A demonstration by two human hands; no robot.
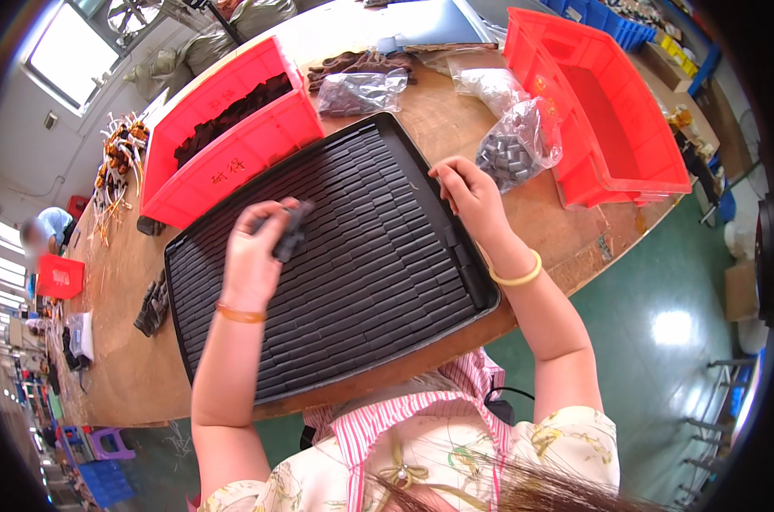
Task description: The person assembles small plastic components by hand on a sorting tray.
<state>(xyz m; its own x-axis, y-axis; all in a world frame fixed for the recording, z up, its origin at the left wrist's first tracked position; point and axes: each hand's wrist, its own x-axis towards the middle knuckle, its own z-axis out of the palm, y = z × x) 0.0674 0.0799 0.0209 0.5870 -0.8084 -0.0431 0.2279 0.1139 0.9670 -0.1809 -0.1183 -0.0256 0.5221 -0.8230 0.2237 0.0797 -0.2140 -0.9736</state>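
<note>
A black tray (403,160) lies in front of me on the table, lined with rows of small dark rectangular blocks (344,264). Above its left part, my left hand (257,243) is closed on a few small black pieces (292,232), slightly blurred. My right hand (472,198) is over the tray's right rim, its fingers curled and pressed together. Whatever those fingertips may hold is too small to name. Just beyond that hand, a clear plastic bag (536,128) contains several grey blocks.
A red bin (233,166) with black pieces inside stands behind the tray on the left. Another red bin (647,185) is at the right. A bagged dark bundle (361,92) lies at the back, dark gloves (152,305) at the left. Farther left is another person (52,229).
</note>
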